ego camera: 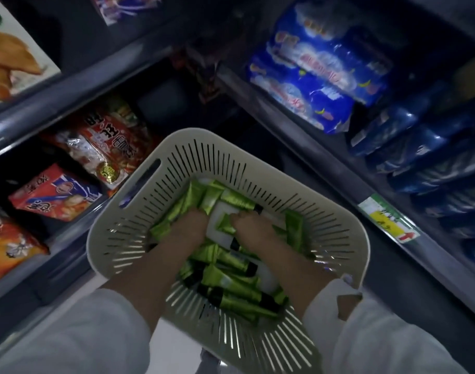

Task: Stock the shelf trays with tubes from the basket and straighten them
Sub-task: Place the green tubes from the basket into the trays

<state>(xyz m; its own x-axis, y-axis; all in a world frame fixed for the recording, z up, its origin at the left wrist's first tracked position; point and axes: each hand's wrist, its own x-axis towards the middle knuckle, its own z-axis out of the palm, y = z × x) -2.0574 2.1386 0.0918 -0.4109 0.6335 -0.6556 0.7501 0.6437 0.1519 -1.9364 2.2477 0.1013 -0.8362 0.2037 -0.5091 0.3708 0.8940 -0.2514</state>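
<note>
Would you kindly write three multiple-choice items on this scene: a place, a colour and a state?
1. Where are the left hand and right hand? A on a shelf; B in the basket; C on the floor.
2. The tubes are: A red; B blue; C green.
3. The basket is: A empty; B overturned; C upright, holding tubes.
Key: B, both hands are down among its tubes; C, green bodies with black caps; C, its open top faces up.

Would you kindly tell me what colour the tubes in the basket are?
The tubes are shiny green with black caps, seen in the head view.
</note>
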